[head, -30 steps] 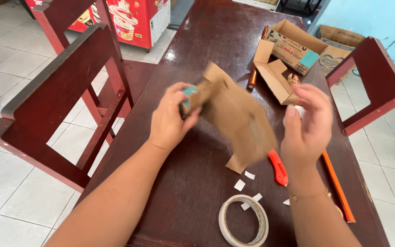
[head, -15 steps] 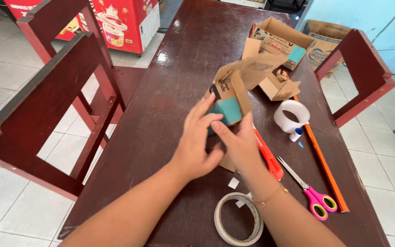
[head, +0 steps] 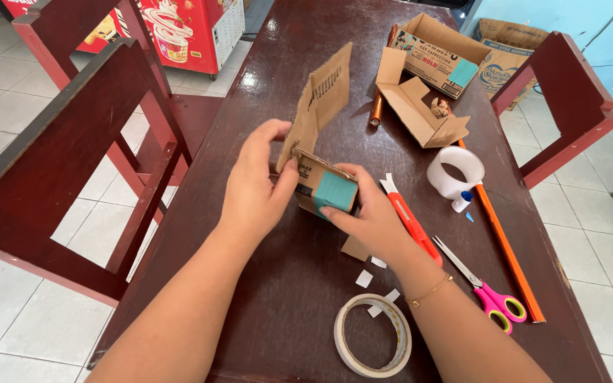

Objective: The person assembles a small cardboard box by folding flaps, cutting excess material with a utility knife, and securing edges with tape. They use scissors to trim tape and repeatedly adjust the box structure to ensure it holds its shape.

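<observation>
Two hands, left hand [head: 257, 188] and right hand [head: 370, 216], around corrugated cardboard box [head: 324, 188].

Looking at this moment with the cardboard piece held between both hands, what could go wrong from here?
1. The orange utility knife lies right beside the right hand; a sideways shift could brush it, though I cannot tell if the blade is out.
2. The tall flap of the cardboard piece stands unsupported above the left hand and might bend or tear.
3. The small white scraps could stick to a forearm.
</observation>
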